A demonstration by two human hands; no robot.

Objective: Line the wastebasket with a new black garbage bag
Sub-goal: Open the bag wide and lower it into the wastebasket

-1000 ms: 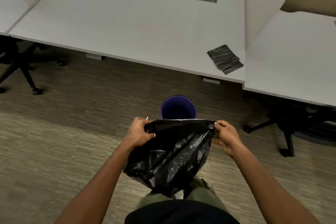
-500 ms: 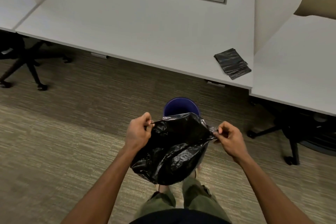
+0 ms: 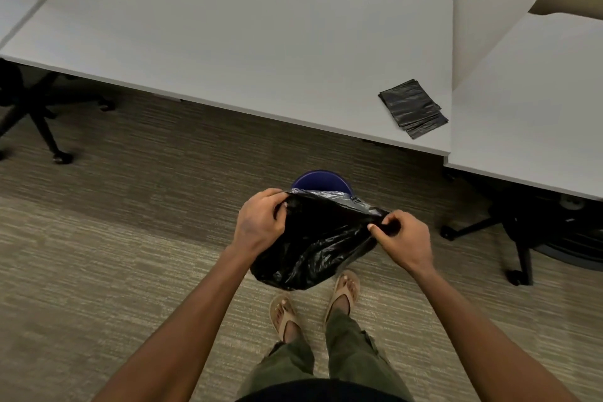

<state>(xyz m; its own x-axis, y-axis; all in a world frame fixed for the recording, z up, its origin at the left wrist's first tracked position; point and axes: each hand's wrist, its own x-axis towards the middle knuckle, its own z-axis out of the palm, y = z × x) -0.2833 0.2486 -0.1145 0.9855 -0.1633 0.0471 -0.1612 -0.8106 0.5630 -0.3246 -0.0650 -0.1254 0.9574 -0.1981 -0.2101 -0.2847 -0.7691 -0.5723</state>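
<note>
Black garbage bag (image 3: 313,238) held open between left hand (image 3: 261,227) and right hand (image 3: 403,238), fingers pinching its rim; blue wastebasket (image 3: 321,180) just beyond, on the carpet.

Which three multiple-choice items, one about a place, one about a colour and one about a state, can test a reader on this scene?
1. Where does the flat stack of folded black plastic bags lie?
A. on the carpet
B. on the white desk
C. on a chair

2. What colour is the round wastebasket?
A. red
B. white
C. blue

3. What state is the crumpled black garbage bag in?
A. held by both hands
B. lying on the desk
C. tied shut

Answers: 1 B, it rests near the desk's right front corner. 2 C, its rim shows blue. 3 A, the left hand and right hand grip its top edge.
</note>
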